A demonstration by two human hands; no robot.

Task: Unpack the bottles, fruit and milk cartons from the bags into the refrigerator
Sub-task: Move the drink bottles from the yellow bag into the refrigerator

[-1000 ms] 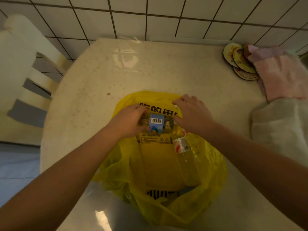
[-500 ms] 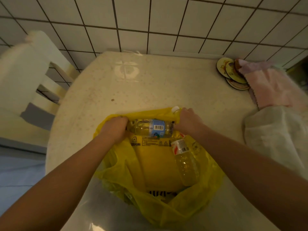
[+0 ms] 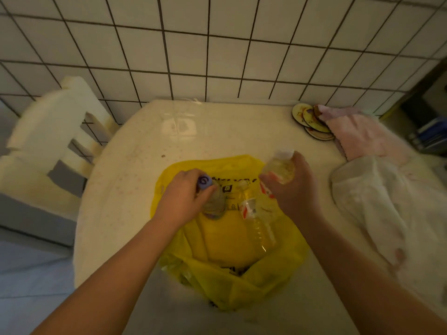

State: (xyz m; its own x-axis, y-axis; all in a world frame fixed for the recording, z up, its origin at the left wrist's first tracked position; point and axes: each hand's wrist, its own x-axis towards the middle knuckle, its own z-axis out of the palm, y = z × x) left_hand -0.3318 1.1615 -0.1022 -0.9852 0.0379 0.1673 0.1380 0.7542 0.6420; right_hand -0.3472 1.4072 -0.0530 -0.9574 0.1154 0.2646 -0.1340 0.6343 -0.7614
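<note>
A yellow plastic bag [image 3: 227, 240] lies open on the pale table [image 3: 135, 165]. My left hand [image 3: 183, 197] grips a clear bottle with a purple cap [image 3: 212, 201], held upright above the bag's far left part. My right hand [image 3: 292, 187] grips a second clear bottle with a white cap and red-and-white label [image 3: 280, 165], lifted over the bag's far right corner. A third clear bottle with a red-and-white label [image 3: 256, 226] lies on the bag between my hands.
A white chair [image 3: 53, 141] stands left of the table. Round coasters [image 3: 312, 122], a pink cloth [image 3: 362, 134] and a white cloth [image 3: 387, 201] lie along the table's right side. A tiled wall [image 3: 217, 44] rises behind the table.
Both hands held one bottle lying across the bag. Now each hand holds its own bottle, lifted upright and apart, the left with a purple cap, the right with a white cap.
</note>
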